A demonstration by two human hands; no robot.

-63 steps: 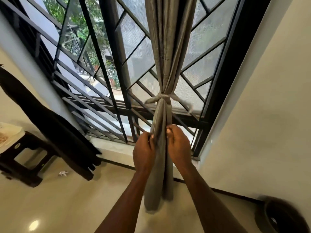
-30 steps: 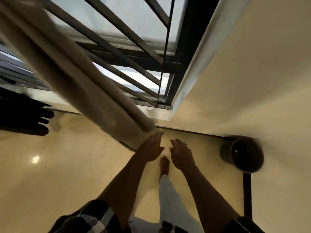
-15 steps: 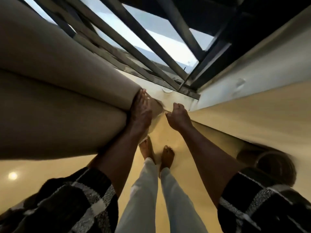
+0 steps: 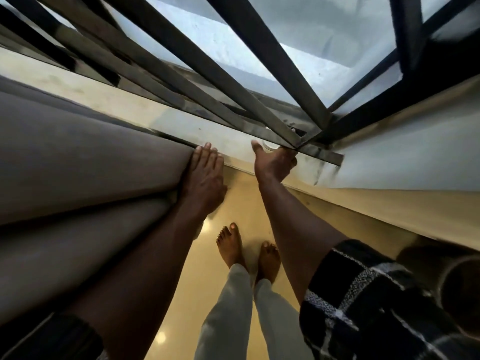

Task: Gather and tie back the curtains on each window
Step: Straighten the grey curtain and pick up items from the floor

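Note:
The grey-brown curtain (image 4: pixel 85 183) hangs in thick folds across the left of the head view, very close to the camera. My left hand (image 4: pixel 205 178) lies flat against its lower end with straight fingers. My right hand (image 4: pixel 272 162) reaches to the bottom of the window grille (image 4: pixel 233 61), thumb spread; its fingers lie at the lower frame bar, partly hidden, so I cannot tell whether they curl round it. The curtain's tie is out of view.
The white window sill (image 4: pixel 181 120) runs below the dark metal bars. A cream wall (image 4: pixel 389 203) is at the right. A dark round bin (image 4: pixel 457 281) stands on the floor at the far right. My bare feet (image 4: pixel 246 250) stand on glossy beige tiles.
The camera has tilted down from the tied curtain to the floor. Both hands let go of the curtain's tail; the left now rests on its lower end, the right has risen to the grille's lower bar.

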